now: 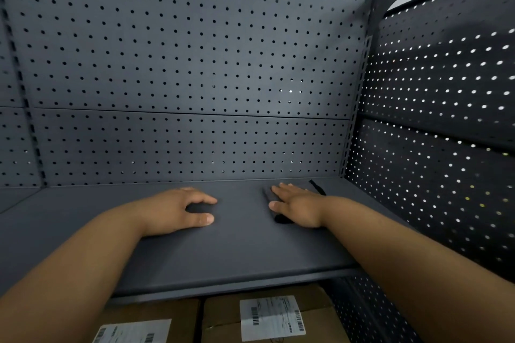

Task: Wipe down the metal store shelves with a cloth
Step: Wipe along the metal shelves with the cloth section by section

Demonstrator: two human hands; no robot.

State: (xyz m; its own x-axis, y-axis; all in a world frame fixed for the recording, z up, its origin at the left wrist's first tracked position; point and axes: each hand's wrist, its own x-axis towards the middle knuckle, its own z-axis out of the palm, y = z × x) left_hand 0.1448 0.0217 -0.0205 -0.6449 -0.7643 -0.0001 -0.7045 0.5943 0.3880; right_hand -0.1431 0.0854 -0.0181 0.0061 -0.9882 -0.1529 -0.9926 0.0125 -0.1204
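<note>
Right hand is lying flat on the cloth, palm down. Its fingers are straight and close together, pointing to 11 o'clock, with the thumb splayed out to 9. It's pressing, not gripping.

The cloth is sitting on the shelf at about 2 o'clock from shelf centre, near the back right corner. It's dark on dark, so the outline is hard to read. The hand is covering most of it. Only a strip at the hand's 9 o'clock edge, a black bit by the thumb base and a thin dark strip at 1 o'clock are showing.

Left hand is resting on the bare shelf at 9 o'clock from the right hand, well apart from the cloth. Its index and thumb are arching apart with tips on the metal, holding nothing. The other fingers are hiding behind the knuckles, so can't tell how they're lying.

The back panel and side panel are perforated, with light coming through the side holes.

At 6 o'clock, boxes are sitting under the shelf, cut off by the frame edge. Their labels are too blurred to read.
</note>
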